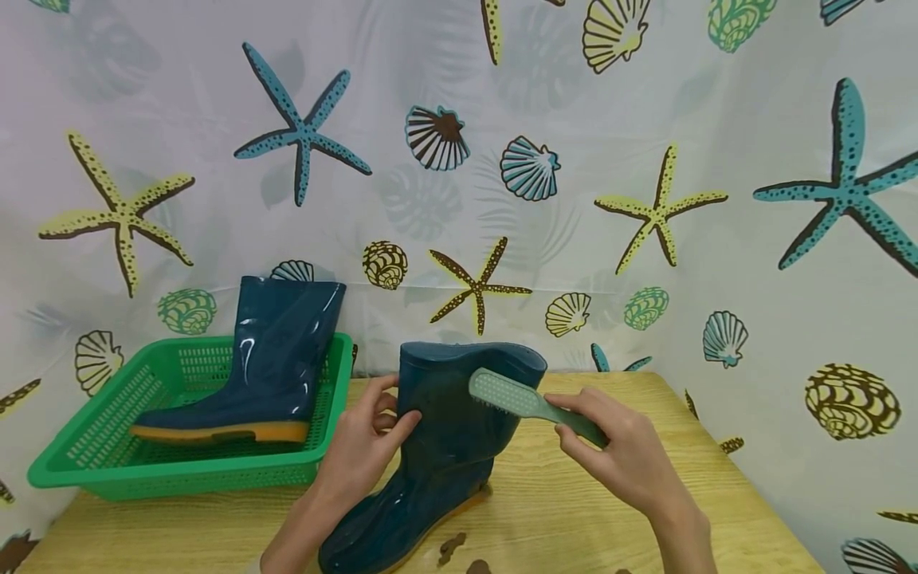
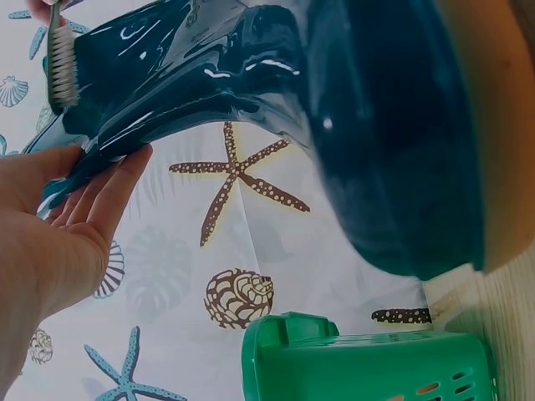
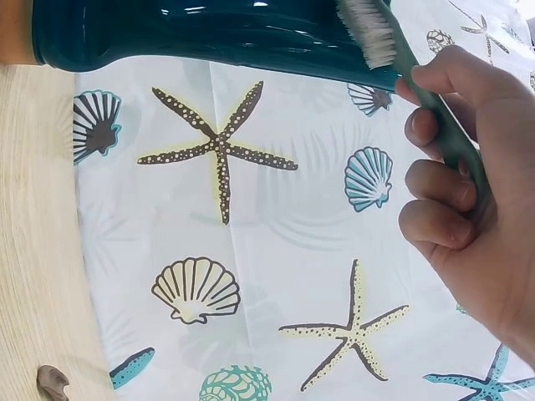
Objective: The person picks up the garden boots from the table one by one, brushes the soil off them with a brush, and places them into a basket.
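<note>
A dark blue rubber boot [image 1: 445, 430] with an orange sole stands tilted on the table, toe toward the lower left. My left hand [image 1: 366, 438] grips its shaft near the top, thumb on the near side; the left wrist view shows the fingers [image 2: 117, 188] around the shaft's edge. In my right hand [image 1: 620, 450] is a pale green scrub brush [image 1: 512, 395], fingers curled round the handle. White bristles [image 3: 370, 33] face the upper shaft; whether they touch it I cannot tell. Part of the sole is hidden behind the boot.
A green plastic basket [image 1: 208, 481] at the left holds a second blue boot [image 1: 276, 367], upright. Brown clumps [image 1: 452, 548] lie on the wooden table [image 1: 610, 510] beside the near boot. A curtain [image 1: 545, 263] with starfish and shells hangs behind and to the right.
</note>
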Demonstrator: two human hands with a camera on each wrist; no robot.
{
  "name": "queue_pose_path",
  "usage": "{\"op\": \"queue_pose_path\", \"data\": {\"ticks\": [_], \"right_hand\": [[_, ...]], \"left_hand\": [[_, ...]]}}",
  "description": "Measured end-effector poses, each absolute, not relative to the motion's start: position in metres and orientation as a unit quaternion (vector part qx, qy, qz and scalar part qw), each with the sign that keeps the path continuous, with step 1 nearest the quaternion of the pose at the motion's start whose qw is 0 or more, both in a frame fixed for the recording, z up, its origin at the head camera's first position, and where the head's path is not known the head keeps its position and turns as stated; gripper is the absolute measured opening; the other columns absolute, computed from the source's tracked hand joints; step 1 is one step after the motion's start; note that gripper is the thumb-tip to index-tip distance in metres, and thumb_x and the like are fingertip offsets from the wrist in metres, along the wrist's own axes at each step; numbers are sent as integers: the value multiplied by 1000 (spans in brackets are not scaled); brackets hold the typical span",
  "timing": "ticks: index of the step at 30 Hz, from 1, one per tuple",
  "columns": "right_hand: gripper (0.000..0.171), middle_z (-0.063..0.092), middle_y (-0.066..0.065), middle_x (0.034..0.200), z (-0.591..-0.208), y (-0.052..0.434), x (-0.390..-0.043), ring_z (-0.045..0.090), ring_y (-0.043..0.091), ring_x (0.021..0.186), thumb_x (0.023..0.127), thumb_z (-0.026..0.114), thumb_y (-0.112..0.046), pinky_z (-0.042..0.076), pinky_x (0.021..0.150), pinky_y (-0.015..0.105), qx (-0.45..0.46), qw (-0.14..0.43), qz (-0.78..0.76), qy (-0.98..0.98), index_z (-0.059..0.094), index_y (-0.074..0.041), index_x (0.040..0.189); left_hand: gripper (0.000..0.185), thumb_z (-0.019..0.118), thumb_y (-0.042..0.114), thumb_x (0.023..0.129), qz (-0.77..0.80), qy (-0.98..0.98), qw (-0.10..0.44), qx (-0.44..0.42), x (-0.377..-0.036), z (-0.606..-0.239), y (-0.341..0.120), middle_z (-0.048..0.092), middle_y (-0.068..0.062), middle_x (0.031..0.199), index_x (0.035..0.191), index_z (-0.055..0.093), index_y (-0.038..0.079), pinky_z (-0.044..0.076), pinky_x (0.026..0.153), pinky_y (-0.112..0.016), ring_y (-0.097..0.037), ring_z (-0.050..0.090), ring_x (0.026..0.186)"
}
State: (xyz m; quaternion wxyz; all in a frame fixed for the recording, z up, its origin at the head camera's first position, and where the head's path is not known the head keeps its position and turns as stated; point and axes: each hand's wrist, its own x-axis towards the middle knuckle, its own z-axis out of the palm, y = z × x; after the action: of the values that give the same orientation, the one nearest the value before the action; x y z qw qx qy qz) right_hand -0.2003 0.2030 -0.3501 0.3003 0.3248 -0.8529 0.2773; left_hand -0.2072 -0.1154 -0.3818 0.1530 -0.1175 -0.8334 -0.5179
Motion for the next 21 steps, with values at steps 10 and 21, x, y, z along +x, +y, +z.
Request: {"op": "queue_pose_path", "data": {"ticks": [10, 21], "right_hand": [[32, 60, -18, 89, -353, 199, -201, 46, -3, 68, 87, 73, -9, 40, 57, 16, 306, 249, 246, -885, 72, -23, 116], [30, 54, -17, 84, -351, 199, -200, 42, -4, 64, 88, 73, -10, 36, 54, 16, 287, 247, 235, -895, 72, -22, 115]], "left_hand": [[53, 71, 32, 93, -509, -845, 118, -112, -207, -377, -118, 68, -3, 99, 139, 47, 23, 61, 79, -34, -16, 71, 90], [32, 76, 44, 86, -323, -930, -13, -174, -210, -377, -132, 66, 8, 83, 101, 65, 19, 56, 65, -26, -7, 64, 75]]}}
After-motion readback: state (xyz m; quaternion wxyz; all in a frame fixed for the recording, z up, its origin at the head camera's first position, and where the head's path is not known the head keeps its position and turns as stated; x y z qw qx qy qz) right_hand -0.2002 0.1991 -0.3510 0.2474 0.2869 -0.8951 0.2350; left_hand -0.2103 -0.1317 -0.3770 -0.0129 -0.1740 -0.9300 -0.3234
